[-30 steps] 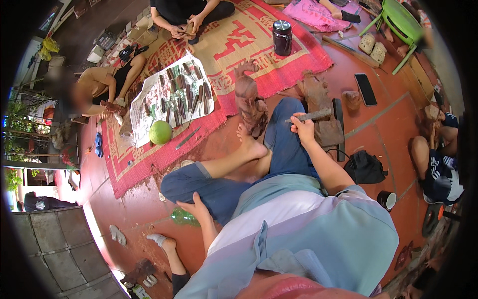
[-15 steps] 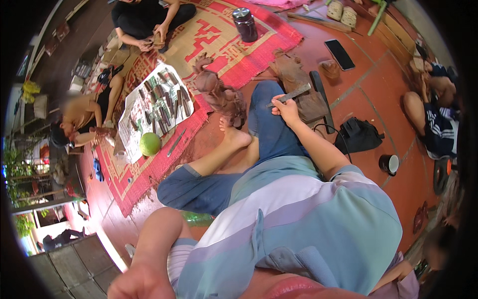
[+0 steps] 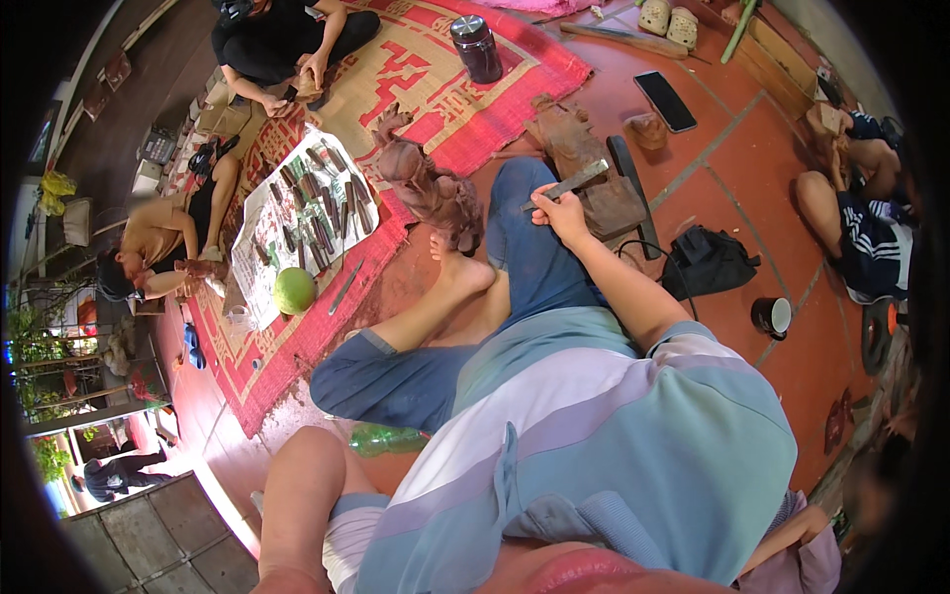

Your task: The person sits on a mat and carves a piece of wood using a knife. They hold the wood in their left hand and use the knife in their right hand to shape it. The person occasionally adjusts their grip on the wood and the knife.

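My right hand (image 3: 560,216) is closed round the near end of a flat grey metal file (image 3: 577,180), just beyond my right knee. The file points up and to the right, over a dark brown wooden block (image 3: 611,206). My left forearm (image 3: 305,505) runs off the lower edge, so the left hand is out of view. In front of my bare foot stands a carved dark wooden figure (image 3: 430,188) with a raised, curling top. A rough carved piece of wood (image 3: 566,134) lies beyond the file.
Several carving tools lie on a white sheet (image 3: 259,223) over the red mat (image 3: 242,381), beside a green round fruit (image 3: 294,290). A flask (image 3: 477,49), phone (image 3: 665,101), black bag (image 3: 708,262) and cup (image 3: 771,317) surround me. Other people sit left, right and ahead.
My left hand has dropped out of view past the lower edge. The right hand keeps its hold on the file, with little movement. The whole view has shifted slightly.
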Demonstrator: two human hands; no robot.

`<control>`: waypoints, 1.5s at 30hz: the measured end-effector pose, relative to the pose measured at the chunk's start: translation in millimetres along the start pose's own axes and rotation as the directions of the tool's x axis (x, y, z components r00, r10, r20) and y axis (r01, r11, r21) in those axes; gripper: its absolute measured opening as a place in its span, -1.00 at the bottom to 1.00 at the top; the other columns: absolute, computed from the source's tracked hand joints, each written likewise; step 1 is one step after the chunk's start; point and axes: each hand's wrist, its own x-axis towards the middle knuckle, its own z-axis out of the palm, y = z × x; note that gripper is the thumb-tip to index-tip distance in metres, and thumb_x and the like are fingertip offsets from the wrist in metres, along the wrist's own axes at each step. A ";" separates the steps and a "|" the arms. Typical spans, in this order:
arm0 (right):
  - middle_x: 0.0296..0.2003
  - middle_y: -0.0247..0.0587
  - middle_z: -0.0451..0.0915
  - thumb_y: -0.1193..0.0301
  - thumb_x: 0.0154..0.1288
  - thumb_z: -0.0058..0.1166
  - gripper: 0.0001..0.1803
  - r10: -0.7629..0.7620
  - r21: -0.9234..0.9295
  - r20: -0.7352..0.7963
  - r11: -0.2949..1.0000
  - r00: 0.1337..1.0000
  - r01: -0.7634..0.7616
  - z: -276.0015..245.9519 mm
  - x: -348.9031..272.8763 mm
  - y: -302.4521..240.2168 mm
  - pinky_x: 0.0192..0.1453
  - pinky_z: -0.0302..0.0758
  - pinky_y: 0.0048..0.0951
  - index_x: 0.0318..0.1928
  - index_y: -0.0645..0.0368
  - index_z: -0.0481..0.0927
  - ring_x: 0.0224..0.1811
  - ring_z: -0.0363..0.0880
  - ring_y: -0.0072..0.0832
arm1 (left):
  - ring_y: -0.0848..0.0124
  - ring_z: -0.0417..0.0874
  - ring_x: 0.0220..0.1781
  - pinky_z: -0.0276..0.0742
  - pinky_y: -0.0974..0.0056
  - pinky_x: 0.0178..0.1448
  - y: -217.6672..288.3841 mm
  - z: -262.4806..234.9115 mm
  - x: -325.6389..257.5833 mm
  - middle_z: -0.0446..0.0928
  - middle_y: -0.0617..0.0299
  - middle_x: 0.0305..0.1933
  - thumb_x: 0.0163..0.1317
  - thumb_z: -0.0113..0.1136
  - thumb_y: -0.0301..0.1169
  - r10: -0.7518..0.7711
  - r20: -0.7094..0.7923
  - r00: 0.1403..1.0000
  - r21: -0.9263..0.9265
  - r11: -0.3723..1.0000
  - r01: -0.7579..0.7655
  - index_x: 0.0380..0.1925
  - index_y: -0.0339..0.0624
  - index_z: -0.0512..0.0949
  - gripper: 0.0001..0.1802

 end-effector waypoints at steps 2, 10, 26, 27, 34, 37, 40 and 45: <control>-0.47 -0.29 0.54 0.47 0.22 0.19 -0.84 0.002 0.019 0.010 1.000 1.000 -0.002 1.3 -0.8 0.4 -0.48 0.60 -0.55 -0.24 0.23 0.51 -0.56 0.56 -0.60 | 0.57 0.55 -0.65 0.46 0.53 -0.57 -0.6 1.1 -0.2 0.49 0.39 -0.68 -0.15 0.29 -0.62 -0.024 0.032 0.999 -0.085 0.996 0.027 -0.70 -0.21 0.52 -0.87; -0.49 -0.31 0.53 0.47 0.22 0.19 -0.85 -0.003 -0.005 0.014 1.000 1.000 0.003 0.0 -3.5 -2.4 -0.49 0.59 -0.57 -0.25 0.24 0.52 -0.57 0.55 -0.61 | 0.56 0.49 -0.71 0.35 0.48 -0.65 -1.0 0.8 0.8 0.47 0.36 -0.71 -0.13 0.21 -0.54 -0.008 0.086 0.996 -0.029 1.000 0.011 -0.75 -0.19 0.47 -0.86; -0.48 -0.36 0.53 0.44 0.26 0.17 -0.85 -0.019 0.015 0.037 1.000 0.999 0.018 1.2 -10.0 -5.2 -0.46 0.58 -0.60 -0.22 0.21 0.52 -0.56 0.53 -0.66 | 0.58 0.48 -0.75 0.30 0.51 -0.64 13.0 -0.2 4.3 0.45 0.35 -0.78 -0.21 0.13 -0.57 0.025 0.168 0.985 0.062 0.997 -0.036 -0.78 -0.23 0.50 -0.92; -0.48 -0.36 0.53 0.44 0.26 0.17 -0.85 -0.026 0.005 0.035 1.000 0.999 0.026 -0.9 -10.2 -5.3 -0.46 0.58 -0.60 -0.22 0.21 0.52 -0.55 0.53 -0.66 | 0.57 0.48 -0.74 0.31 0.51 -0.64 13.1 -0.1 4.5 0.45 0.35 -0.78 -0.21 0.13 -0.59 0.019 0.181 0.983 0.067 0.997 -0.032 -0.78 -0.23 0.50 -0.92; -0.47 -0.32 0.53 0.45 0.24 0.18 -0.85 -0.020 0.009 0.038 1.000 0.999 0.019 2.1 -14.1 -9.8 -0.47 0.60 -0.57 -0.23 0.24 0.52 -0.55 0.54 -0.63 | 0.56 0.49 -0.74 0.31 0.51 -0.63 12.7 4.3 6.3 0.48 0.35 -0.75 -0.24 0.14 -0.60 0.002 0.108 0.994 0.027 1.000 -0.005 -0.76 -0.22 0.52 -0.93; -0.46 -0.31 0.53 0.46 0.23 0.19 -0.84 -0.022 0.003 0.041 1.000 0.999 0.021 0.1 -13.0 -9.4 -0.47 0.60 -0.56 -0.23 0.24 0.51 -0.55 0.55 -0.62 | 0.57 0.48 -0.75 0.30 0.51 -0.65 14.4 2.7 6.1 0.48 0.36 -0.76 -0.23 0.15 -0.59 -0.017 0.125 0.992 0.121 0.993 0.002 -0.78 -0.21 0.52 -0.93; -0.46 -0.30 0.53 0.46 0.23 0.19 -0.84 -0.021 0.017 0.041 1.000 0.999 0.020 -1.2 -11.4 -6.9 -0.46 0.60 -0.56 -0.23 0.24 0.51 -0.54 0.55 -0.62 | 0.57 0.48 -0.76 0.29 0.51 -0.68 12.5 -0.3 5.5 0.45 0.36 -0.79 -0.21 0.16 -0.57 -0.070 0.188 0.980 0.097 0.994 0.052 -0.79 -0.21 0.51 -0.91; -0.47 -0.33 0.53 0.46 0.24 0.18 -0.84 0.004 0.015 0.034 1.000 0.999 -0.004 1.7 -12.0 -8.2 -0.46 0.60 -0.57 -0.22 0.24 0.51 -0.55 0.54 -0.64 | 0.56 0.49 -0.76 0.28 0.52 -0.71 0.2 0.5 5.4 0.44 0.34 -0.80 -0.16 0.16 -0.58 -0.075 0.173 0.982 0.136 0.989 0.051 -0.80 -0.24 0.50 -0.88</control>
